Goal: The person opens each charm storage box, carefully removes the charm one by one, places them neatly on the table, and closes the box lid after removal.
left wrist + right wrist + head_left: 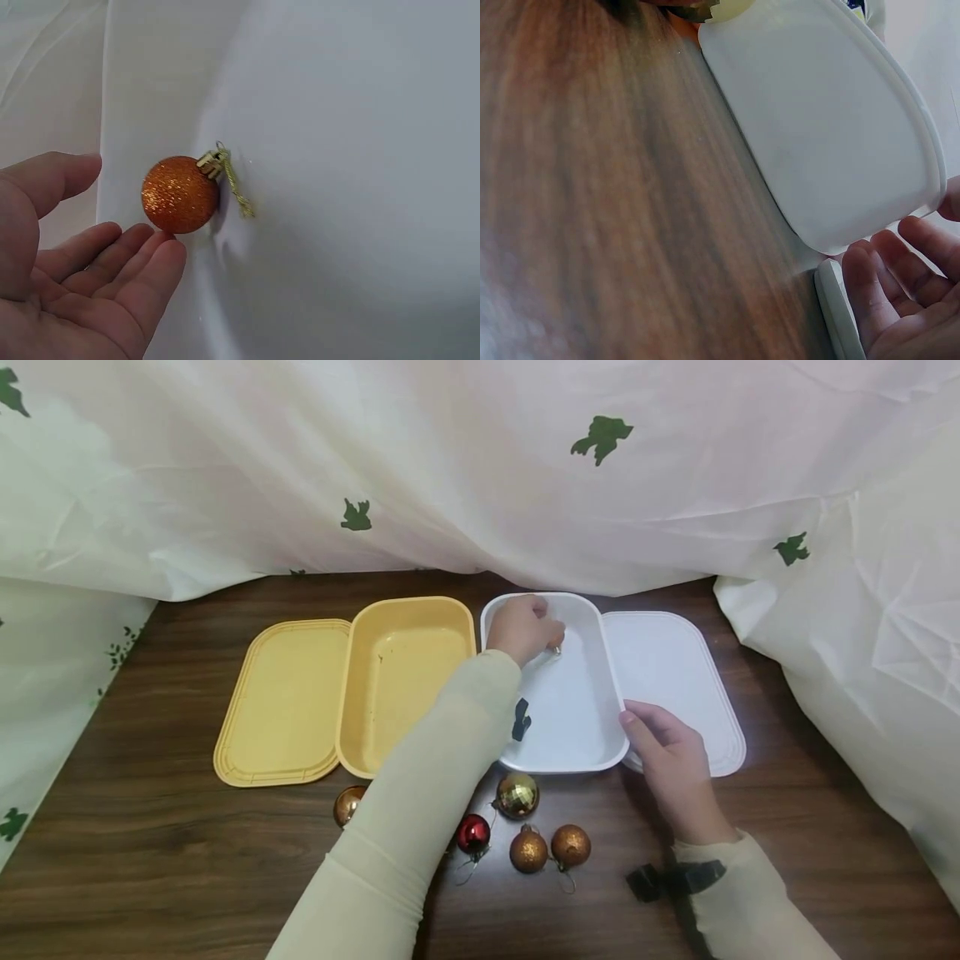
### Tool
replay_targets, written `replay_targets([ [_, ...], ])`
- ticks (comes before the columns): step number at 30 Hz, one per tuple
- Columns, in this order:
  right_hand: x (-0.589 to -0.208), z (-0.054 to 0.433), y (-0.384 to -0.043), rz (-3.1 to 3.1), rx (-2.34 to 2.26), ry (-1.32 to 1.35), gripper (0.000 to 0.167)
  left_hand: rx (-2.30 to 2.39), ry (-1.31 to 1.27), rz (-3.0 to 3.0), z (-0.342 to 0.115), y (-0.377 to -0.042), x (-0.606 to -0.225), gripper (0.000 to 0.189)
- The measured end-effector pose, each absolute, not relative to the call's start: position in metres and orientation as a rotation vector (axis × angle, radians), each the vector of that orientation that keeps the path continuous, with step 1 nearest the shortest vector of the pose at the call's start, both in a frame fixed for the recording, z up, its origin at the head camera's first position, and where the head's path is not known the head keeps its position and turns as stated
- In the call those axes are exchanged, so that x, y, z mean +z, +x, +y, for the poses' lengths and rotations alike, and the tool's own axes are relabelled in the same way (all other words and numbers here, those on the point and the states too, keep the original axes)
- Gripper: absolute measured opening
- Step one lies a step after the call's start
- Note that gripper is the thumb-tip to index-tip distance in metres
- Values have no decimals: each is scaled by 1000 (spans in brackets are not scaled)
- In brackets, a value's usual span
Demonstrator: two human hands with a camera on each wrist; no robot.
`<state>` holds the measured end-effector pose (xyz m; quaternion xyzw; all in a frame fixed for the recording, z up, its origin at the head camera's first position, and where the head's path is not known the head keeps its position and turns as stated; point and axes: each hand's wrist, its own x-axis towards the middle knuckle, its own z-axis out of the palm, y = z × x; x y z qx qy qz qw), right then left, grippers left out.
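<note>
An orange glitter Christmas bauble [180, 195] with a gold cap and cord lies against the inner wall of the white container [577, 718]. My left hand [525, 628] reaches inside that container at its far end. In the left wrist view the left hand [90, 285] has its thumb spread apart from the bauble, while the fingertips are right at its lower side. With thumb over the rim and fingers along the outer wall, my right hand [671, 760] grips the container's near right corner. The right wrist view shows these right-hand fingers [870, 281] against the wall.
The white lid [667, 685] lies right of the white container. A yellow container [412, 693] and yellow lid [285, 702] sit to the left. Several baubles lie in front, including gold [517, 795], red [473, 833] and copper [347, 806]. White curtain [450, 460] hangs behind.
</note>
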<state>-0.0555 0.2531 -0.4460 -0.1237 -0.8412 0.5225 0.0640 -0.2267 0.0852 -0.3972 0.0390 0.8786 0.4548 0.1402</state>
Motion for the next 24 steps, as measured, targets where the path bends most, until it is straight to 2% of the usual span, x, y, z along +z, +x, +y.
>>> replay_targets([
  [2, -447, 254, -56, -2538, 1576, -371, 45, 1295, 145, 2568, 86, -229, -400, 42],
  [7, -448, 255, -56, -2529, 1571, -355, 45, 1142, 258, 2655, 90, -231, -405, 15],
  [10, -448, 254, -56, -2526, 1578, -355, 45, 1078, 269, 2649, 92, -230, -405, 16],
  [14, -445, 252, -55, -2524, 1593, -366, 44, 1056, 243, 2598, 93, -228, -404, 29],
  [24, -447, 253, -55, -2526, 1574, -350, 46, 1073, 316, 2587, 92, -226, -397, 29],
])
